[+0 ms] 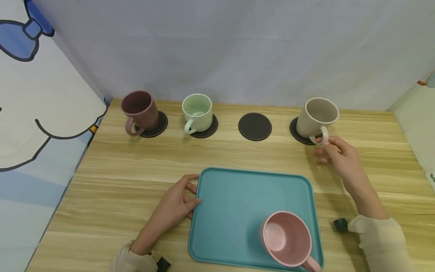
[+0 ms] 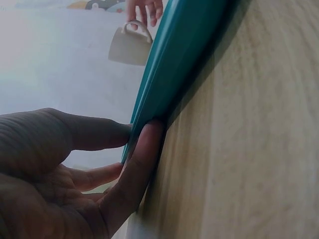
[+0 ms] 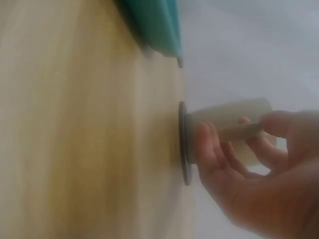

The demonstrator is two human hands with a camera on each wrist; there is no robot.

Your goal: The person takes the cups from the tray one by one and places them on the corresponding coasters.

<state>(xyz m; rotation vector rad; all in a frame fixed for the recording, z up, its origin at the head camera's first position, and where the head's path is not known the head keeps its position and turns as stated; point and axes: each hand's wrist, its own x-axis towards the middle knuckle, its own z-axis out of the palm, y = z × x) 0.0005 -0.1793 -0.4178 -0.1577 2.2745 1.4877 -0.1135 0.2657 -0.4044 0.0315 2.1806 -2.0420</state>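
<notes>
My right hand (image 1: 344, 162) is at the handle of a beige mug (image 1: 317, 117), thumb on top of it and index finger at the loop. In the right wrist view this mug (image 3: 227, 112) stands upright against a dark round coaster (image 3: 184, 144). My left hand (image 1: 175, 204) pinches the left edge of a teal rectangular tray (image 1: 234, 204). Seen from the left wrist, the thumb lies over the tray's rim (image 2: 159, 64) and a finger presses from below. A pink mug (image 1: 287, 238) stands on the tray's near right corner, handle toward the lower right.
Along the table's back edge, a maroon mug (image 1: 141, 109) and a pale green cup (image 1: 198, 112) stand on dark coasters. A bare coaster (image 1: 255, 126) lies between the green cup and the beige mug. Behind the wooden table (image 1: 136, 170) hangs a pale cloth (image 1: 238, 49).
</notes>
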